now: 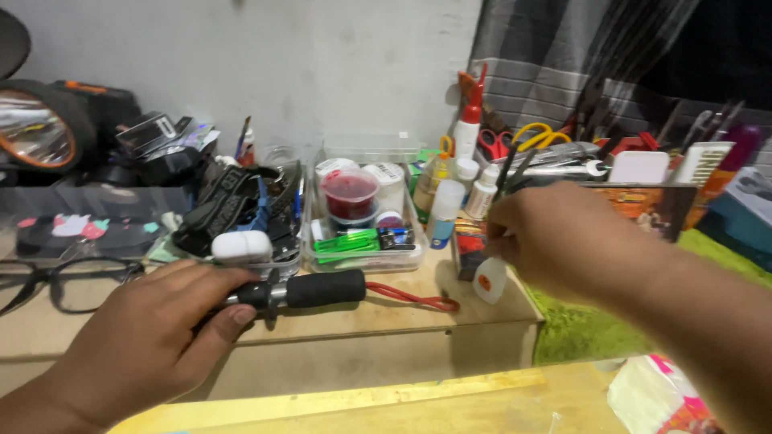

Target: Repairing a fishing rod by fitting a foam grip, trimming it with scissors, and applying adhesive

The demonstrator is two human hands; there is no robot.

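Note:
My left hand grips the metal end of a tool with a black foam handle that lies on a low wooden shelf. A red cord loop trails from the handle's right end. My right hand reaches forward at the right, fingers pinched around a small white bottle with an orange spot, near a cluster of thin dark sticks. What exactly the fingertips grip is partly hidden by the hand.
A clear plastic tray holds a red-filled cup, green items and small jars. White glue bottles, scissors, a white earbud case, black straps, glasses and a lamp crowd the shelf. A green mat lies at right.

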